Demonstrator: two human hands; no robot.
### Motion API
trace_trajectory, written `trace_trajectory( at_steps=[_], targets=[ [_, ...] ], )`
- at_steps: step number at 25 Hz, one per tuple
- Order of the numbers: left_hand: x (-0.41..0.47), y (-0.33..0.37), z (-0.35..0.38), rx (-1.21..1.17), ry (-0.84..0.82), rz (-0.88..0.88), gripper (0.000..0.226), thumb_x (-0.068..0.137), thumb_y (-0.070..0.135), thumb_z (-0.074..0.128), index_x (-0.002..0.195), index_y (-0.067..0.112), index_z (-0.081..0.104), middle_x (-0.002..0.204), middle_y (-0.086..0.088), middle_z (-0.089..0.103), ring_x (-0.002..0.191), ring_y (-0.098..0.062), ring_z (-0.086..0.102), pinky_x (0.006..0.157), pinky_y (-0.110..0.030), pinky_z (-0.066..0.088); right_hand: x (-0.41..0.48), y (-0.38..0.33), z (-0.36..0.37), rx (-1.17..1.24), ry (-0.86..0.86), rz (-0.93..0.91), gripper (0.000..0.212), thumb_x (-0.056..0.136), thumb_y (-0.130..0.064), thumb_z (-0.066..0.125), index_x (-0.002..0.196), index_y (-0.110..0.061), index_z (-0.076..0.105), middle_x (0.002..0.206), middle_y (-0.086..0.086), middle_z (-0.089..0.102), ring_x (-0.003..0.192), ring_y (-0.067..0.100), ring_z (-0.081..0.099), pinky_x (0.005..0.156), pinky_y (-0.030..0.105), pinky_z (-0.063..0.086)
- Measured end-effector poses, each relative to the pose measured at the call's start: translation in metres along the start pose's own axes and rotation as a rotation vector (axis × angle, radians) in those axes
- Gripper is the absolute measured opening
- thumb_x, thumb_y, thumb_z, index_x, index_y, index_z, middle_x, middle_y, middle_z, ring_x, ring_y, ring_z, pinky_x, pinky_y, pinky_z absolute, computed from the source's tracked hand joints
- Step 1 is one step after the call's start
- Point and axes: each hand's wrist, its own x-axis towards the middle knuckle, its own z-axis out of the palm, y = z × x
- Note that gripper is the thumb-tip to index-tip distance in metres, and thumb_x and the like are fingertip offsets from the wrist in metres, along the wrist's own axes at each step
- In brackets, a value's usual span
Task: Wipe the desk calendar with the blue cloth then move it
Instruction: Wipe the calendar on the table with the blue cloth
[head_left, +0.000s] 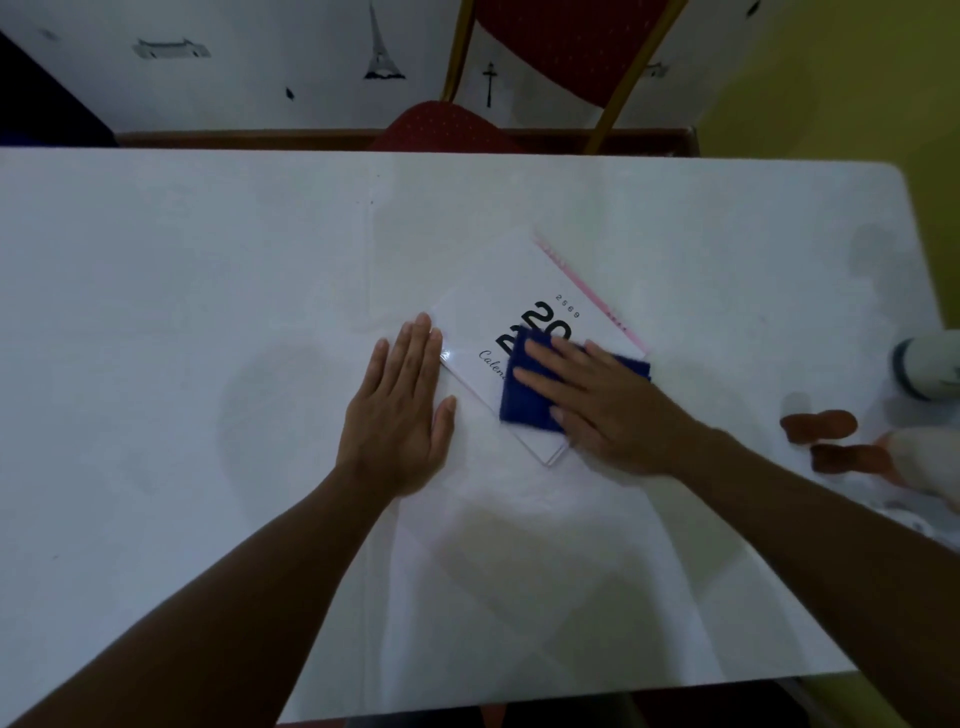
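A white desk calendar (511, 291) with black print and a pink spiral edge lies flat and turned diagonally on the white table (208, 270). On its lower right part lies a folded blue cloth (524, 400). My right hand (608, 400) presses flat on the cloth, fingers stretched toward the left. My left hand (402, 410) rests flat on the table, fingers together, its fingertips touching the calendar's left corner. Part of the calendar's print is hidden under the cloth and my right hand.
At the table's right edge lie two small brown pieces (821, 423), a white and grey object (930, 366) and a pale blurred thing (919, 457). A red chair (550, 52) stands behind the far edge, in front of a white wall with stickers.
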Motion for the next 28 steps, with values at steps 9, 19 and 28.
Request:
trace_trajectory(
  at_steps=[9, 19, 28],
  targets=[
    [0.000, 0.000, 0.003, -0.002, -0.001, 0.005, 0.073, 0.107, 0.046, 0.022, 0.167, 0.008, 0.005, 0.177, -0.010, 0.001, 0.166, -0.022, -0.002, 0.134, -0.046, 0.010, 0.079, -0.016, -0.005, -0.034, 0.088, 0.300, 0.060, 0.110, -0.039, 0.027, 0.165, -0.024, 0.009, 0.174, 0.001, 0.003, 0.160, 0.024, 0.002, 0.128, 0.049, 0.006],
    [0.000, 0.001, -0.002, -0.005, -0.010, 0.001, 0.073, 0.107, 0.045, 0.023, 0.167, 0.006, 0.007, 0.177, -0.012, 0.002, 0.166, -0.024, 0.001, 0.133, -0.048, 0.013, 0.001, -0.021, 0.008, 0.094, 0.005, 0.097, 0.066, 0.107, -0.054, 0.035, 0.164, -0.027, 0.019, 0.173, -0.009, 0.010, 0.159, 0.011, 0.004, 0.130, 0.042, 0.009],
    [0.000, 0.001, 0.001, -0.013, -0.023, -0.011, 0.073, 0.108, 0.046, 0.023, 0.167, 0.008, 0.005, 0.177, -0.011, 0.001, 0.166, -0.022, -0.001, 0.134, -0.047, 0.012, 0.088, -0.014, -0.006, 0.081, 0.117, 0.237, 0.071, 0.105, -0.056, 0.035, 0.164, -0.021, 0.017, 0.173, -0.001, 0.011, 0.160, 0.023, 0.007, 0.129, 0.050, 0.008]
  ],
)
